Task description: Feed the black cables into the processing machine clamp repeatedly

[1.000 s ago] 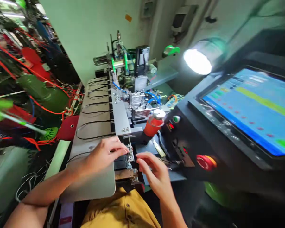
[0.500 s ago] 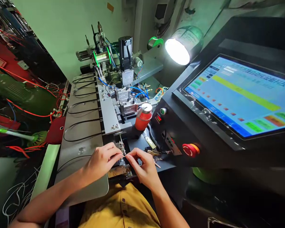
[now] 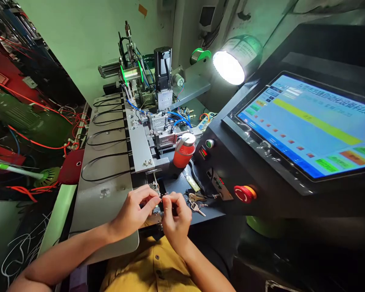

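Right at the small metal fixture (image 3: 155, 186), just beyond our left hand (image 3: 136, 210), we have that hand's thumb and forefinger brought together in a pinch, with our right hand (image 3: 177, 219) close beside it, thumb drawn in to curled fingers; whether either grips something tiny, we can't make out. Just right of our right hand we see the keys (image 3: 197, 198), farther beyond that hand stands the red bottle (image 3: 183, 156), and left of our left hand spreads the grey plate (image 3: 89, 211).
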Action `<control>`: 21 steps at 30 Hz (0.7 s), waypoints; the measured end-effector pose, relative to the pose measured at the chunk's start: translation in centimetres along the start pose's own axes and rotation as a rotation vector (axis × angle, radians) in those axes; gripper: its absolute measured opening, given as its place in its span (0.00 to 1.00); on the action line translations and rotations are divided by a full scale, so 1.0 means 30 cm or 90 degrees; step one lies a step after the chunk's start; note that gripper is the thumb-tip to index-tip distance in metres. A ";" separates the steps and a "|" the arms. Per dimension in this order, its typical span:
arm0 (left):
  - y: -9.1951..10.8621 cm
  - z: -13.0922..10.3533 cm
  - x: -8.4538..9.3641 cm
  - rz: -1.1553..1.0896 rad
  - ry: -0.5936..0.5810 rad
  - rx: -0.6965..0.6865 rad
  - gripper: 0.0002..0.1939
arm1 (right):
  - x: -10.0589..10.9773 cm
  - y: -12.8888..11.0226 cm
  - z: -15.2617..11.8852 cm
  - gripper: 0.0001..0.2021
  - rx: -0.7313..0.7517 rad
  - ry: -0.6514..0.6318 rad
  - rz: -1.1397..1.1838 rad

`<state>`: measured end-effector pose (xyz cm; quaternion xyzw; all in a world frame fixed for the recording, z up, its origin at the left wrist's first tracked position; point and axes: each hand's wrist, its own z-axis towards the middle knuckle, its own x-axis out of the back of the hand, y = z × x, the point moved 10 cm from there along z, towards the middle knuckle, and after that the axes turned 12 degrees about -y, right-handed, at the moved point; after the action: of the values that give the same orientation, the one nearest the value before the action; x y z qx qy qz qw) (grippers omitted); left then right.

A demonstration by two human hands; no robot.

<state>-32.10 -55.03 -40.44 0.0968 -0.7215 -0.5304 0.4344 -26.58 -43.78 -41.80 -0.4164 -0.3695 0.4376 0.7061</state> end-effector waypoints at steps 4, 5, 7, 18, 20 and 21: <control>-0.023 0.024 0.049 0.160 0.025 0.002 0.14 | 0.040 0.084 0.030 0.13 -0.103 -0.076 0.004; -0.043 0.035 0.053 0.184 0.019 0.016 0.15 | 0.066 0.104 0.031 0.13 -0.126 -0.062 0.001; -0.090 0.054 0.052 0.206 0.003 0.050 0.15 | 0.111 0.132 0.030 0.14 -0.155 -0.028 -0.001; -0.148 0.081 0.040 0.251 -0.008 0.119 0.14 | 0.109 0.180 0.014 0.13 -0.168 -0.046 -0.018; -0.152 0.083 0.039 0.254 -0.009 0.128 0.14 | 0.091 0.185 0.026 0.14 -0.162 -0.083 -0.024; -0.154 0.085 0.039 0.254 -0.011 0.133 0.14 | 0.076 0.189 0.034 0.14 -0.157 -0.109 -0.024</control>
<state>-36.13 -55.93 -43.89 -0.0077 -0.7811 -0.3571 0.5121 -28.46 -39.86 -46.21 -0.4545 -0.4870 0.4094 0.6233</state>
